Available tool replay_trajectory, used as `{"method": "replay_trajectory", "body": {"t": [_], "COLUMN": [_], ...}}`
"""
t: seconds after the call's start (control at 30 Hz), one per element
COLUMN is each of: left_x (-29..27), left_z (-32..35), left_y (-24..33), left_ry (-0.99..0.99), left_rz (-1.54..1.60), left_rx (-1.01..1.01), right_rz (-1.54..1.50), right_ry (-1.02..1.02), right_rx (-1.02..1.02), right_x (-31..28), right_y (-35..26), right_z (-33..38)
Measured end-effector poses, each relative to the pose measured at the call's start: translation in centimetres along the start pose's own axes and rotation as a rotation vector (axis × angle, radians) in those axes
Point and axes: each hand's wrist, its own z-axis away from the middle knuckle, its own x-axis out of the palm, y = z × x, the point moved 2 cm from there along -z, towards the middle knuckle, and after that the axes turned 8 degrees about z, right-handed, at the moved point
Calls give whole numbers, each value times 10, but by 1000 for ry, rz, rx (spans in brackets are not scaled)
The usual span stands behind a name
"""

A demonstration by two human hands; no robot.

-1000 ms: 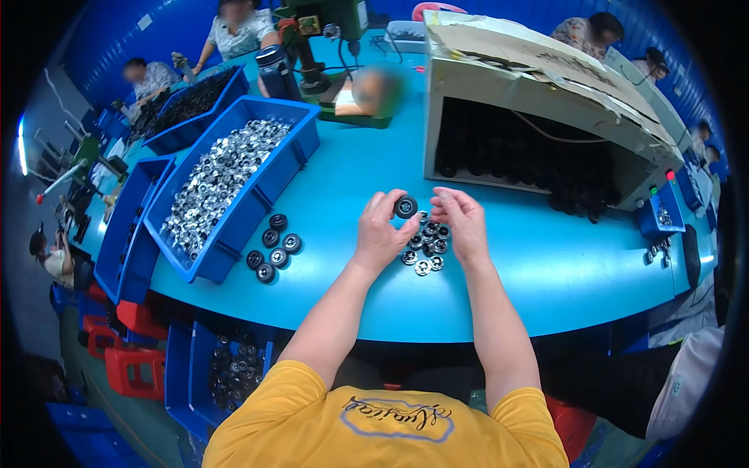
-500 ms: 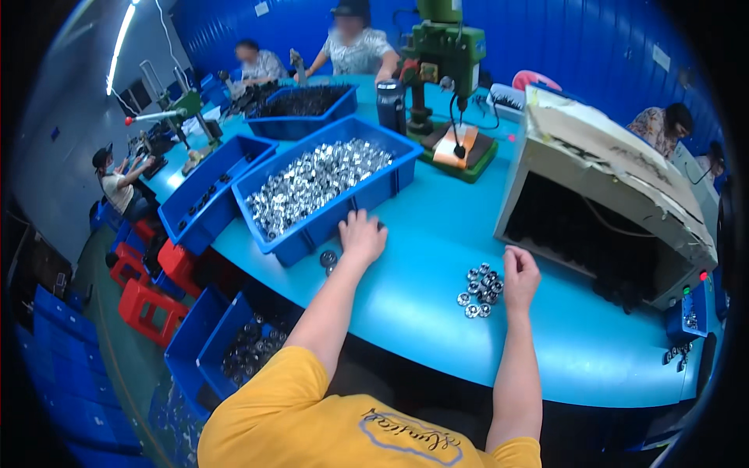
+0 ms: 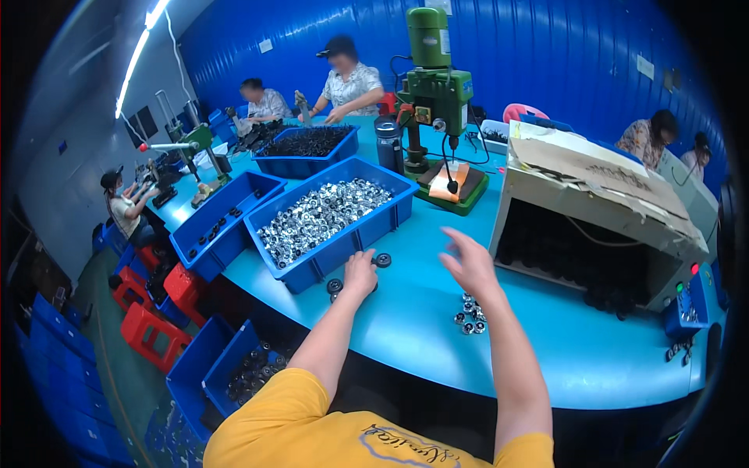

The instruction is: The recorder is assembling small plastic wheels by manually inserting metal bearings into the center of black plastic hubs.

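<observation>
My left hand [image 3: 360, 274] is low over the table, beside the front wall of the blue bin [image 3: 326, 270] heaped with shiny metal parts. Its fingers curl against a small round black wheel [image 3: 382, 260] with a metal centre; the hand partly hides their grip. Just left of that hand are more black wheels [image 3: 335, 286]. With fingers apart and nothing visible in them, my right hand [image 3: 470, 265] is above the table. Below it lies a cluster of shiny round metal parts [image 3: 469, 317], partly covered by my wrist.
A green drill press [image 3: 437, 101] stands at the back beside a dark bottle [image 3: 388, 144]. An open box-shaped housing [image 3: 503, 210] with dark parts inside occupies the right. Other blue bins [image 3: 269, 187] are at the left, red stools [image 3: 148, 335] on the floor, and co-workers sit farther back.
My right hand has lifted off the metal parts, moving left and away from me, and its fingers have spread. My left hand stays near the bin; a black wheel now shows more clearly beside its fingers.
</observation>
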Motion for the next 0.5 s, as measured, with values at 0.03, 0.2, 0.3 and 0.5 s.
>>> {"method": "replay_trajectory", "body": {"t": [0.03,0.2,0.3,0.5], "left_x": [-2,-8,-17,-69], "left_z": [-1,1,14,38], "left_y": [7,2,11,42], "left_ry": [-40,-66,-36,387], "left_rz": [4,-44,-56,228], "left_rx": [-17,-40,-21,123], "right_rz": [-5,-106,-38,161], "right_ry": [-103,-92,-98,45], "right_rx": [-65,-54,34,363], "right_x": [-7,-17,-32,-122], "right_y": [-39,-63,-29,43], "right_z": [-26,-25,43,197]}}
